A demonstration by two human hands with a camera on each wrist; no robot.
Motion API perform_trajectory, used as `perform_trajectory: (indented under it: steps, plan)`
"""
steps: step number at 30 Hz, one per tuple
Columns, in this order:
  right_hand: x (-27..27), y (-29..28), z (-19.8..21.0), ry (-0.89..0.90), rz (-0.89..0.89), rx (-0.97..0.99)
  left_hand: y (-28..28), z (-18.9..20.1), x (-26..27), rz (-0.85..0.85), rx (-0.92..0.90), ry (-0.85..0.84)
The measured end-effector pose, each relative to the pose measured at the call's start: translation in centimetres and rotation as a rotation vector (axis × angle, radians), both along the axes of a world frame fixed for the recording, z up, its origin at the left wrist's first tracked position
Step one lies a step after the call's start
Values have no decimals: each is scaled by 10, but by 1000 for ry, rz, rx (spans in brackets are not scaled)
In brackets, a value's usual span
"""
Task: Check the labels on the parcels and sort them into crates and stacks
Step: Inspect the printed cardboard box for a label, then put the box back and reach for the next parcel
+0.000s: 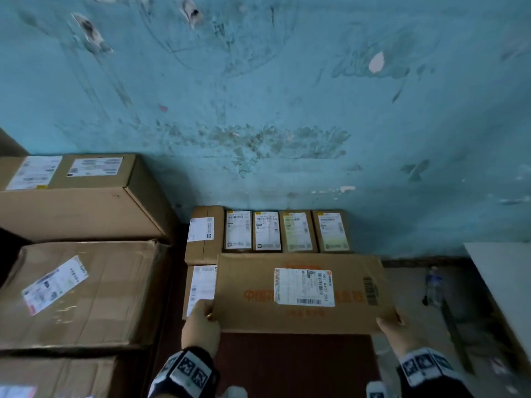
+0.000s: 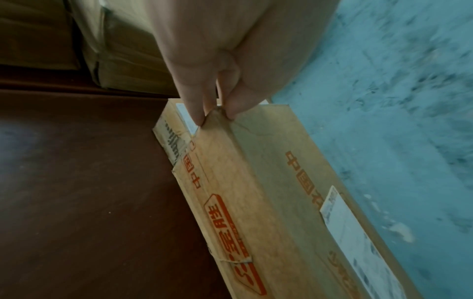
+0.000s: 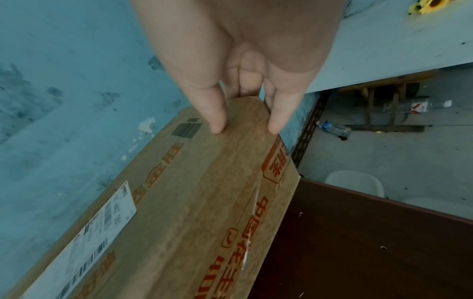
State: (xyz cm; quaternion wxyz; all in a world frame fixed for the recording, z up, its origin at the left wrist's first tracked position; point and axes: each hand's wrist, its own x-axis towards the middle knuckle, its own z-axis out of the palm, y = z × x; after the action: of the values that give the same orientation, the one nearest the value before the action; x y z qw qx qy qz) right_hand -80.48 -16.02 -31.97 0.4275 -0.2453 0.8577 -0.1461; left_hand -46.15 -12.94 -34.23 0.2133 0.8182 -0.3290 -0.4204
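Note:
A wide flat cardboard parcel with orange print lies lengthwise before me, its white shipping label facing up. My left hand pinches its near left corner between thumb and finger. My right hand grips the near right corner, thumb on top. The left wrist view has the parcel running away from the pinching left hand. In the right wrist view my right hand clasps the parcel's end. I cannot tell whether the parcel rests on the table or hangs just above it.
Several small labelled parcels line the teal wall behind it, with two boxes to their left. Big cartons are stacked at the left. A dark brown table lies below; a white tabletop and a floor bottle are at the right.

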Motion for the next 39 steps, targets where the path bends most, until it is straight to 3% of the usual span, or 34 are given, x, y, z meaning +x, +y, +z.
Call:
perform_trajectory:
  steps: [11, 22, 30, 39]
  plan:
    - [-2, -29, -32, 109, 269, -58, -15, -39, -9, 39, 100, -122]
    - [3, -42, -50, 93, 315, -144, -33, -44, -13, 35, 88, -200]
    - [5, -44, -52, 126, 312, -94, -34, -38, -14, 46, 73, -191]
    - [13, -42, -31, 117, 358, -40, -30, -35, -8, -23, 94, -134]
